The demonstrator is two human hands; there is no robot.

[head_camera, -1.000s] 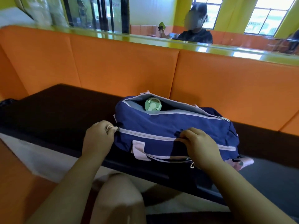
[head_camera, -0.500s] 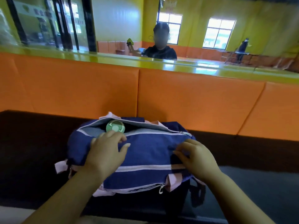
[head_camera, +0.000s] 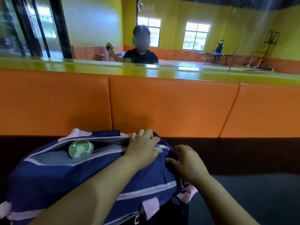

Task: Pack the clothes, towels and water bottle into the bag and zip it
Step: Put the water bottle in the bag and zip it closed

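Observation:
A navy blue bag (head_camera: pixel 68 177) with pink trim lies on the dark bench in front of me. Its top zipper gapes open, and the green lid of the water bottle (head_camera: pixel 80 148) shows inside against pale fabric. My left hand (head_camera: pixel 142 147) reaches across the bag and rests flat on the right end of the opening, fingers apart, just left of the silver zipper pull (head_camera: pixel 162 147). My right hand (head_camera: pixel 188 164) curls around the bag's right end and pinches the fabric there. The front pocket zipper (head_camera: pixel 146 190) looks closed.
An orange padded backrest (head_camera: pixel 162 108) rises right behind the bag, topped by a glossy yellow-green ledge (head_camera: pixel 146 70). A mirror above it reflects a seated person (head_camera: pixel 141 52) and the room. Dark bench surface (head_camera: pixel 243 192) stretches to the right.
My left hand left the bag's left end and crossed to the right end of the top opening. My right hand shifted from the bag's front to its right end. The view tilted up.

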